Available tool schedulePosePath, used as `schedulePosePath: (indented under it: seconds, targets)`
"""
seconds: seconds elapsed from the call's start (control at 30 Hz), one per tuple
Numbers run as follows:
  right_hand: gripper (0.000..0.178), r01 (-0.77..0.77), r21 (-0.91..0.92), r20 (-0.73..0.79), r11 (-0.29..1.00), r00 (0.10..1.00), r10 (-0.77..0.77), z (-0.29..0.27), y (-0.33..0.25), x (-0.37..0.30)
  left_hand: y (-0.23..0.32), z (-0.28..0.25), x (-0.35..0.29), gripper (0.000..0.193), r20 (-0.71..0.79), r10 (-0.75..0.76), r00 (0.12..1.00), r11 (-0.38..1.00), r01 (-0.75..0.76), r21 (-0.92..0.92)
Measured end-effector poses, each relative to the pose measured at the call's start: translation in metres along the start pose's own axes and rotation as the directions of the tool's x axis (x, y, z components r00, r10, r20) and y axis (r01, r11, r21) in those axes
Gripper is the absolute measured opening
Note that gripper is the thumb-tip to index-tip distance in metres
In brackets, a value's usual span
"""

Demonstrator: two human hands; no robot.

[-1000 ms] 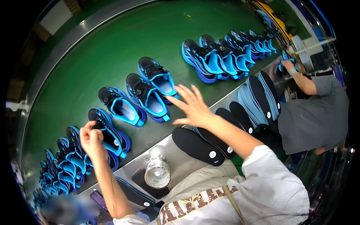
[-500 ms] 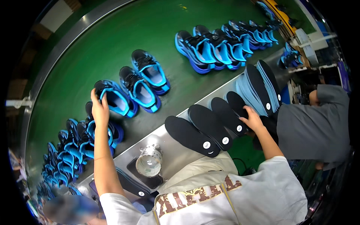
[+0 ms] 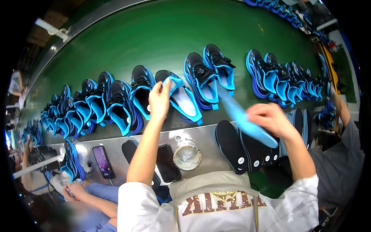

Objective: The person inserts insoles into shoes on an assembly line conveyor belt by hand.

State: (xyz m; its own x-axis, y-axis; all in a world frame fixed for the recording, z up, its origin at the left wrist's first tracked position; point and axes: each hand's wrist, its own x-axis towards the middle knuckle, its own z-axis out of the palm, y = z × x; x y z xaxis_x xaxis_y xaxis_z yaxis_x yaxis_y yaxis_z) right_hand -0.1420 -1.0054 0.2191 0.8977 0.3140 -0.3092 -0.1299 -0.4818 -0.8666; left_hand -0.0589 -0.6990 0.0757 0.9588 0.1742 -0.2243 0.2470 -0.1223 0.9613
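Note:
My left hand [image 3: 159,101] pinches the tongue of a black and blue sneaker [image 3: 184,102] lying on the green belt, its pale inside showing. In my right hand [image 3: 270,119] is a light-blue insole [image 3: 241,118], gripped near its lower end and smeared by motion. Its upper end points toward a pair of sneakers [image 3: 201,77] just right of the one I touch. Below that insole, several black insoles [image 3: 231,145] with round white labels lie in a row on the metal ledge, beside a blue-edged stack [image 3: 305,125].
Rows of sneakers stand left [image 3: 98,94] and right [image 3: 266,73] on the green belt [image 3: 127,34]. The metal ledge [image 3: 208,135] holds a roll of clear tape [image 3: 187,156], a dark phone [image 3: 168,164] and a lit phone [image 3: 102,162]. Co-workers sit on both sides.
My view has swung to the right. My right hand has lifted an insole off the row toward the sneakers. My left hand has taken hold of a sneaker's tongue.

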Motion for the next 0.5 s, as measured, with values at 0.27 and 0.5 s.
schedulePosePath:
  seconds: [0.27,0.5]
  targets:
    - [0.013,0.087,-0.609,0.101,0.788,0.994,-0.032,0.149,-0.008,0.158,0.004,-0.002,-0.008,0.034,-0.11,0.216,0.97,0.962,-0.192,0.197]
    - [0.017,0.234,-0.851,0.021,0.469,0.91,-0.415,0.173,0.01,0.135,0.012,-0.015,0.002,0.039,0.042,0.042,0.998,0.978,-0.049,0.202]
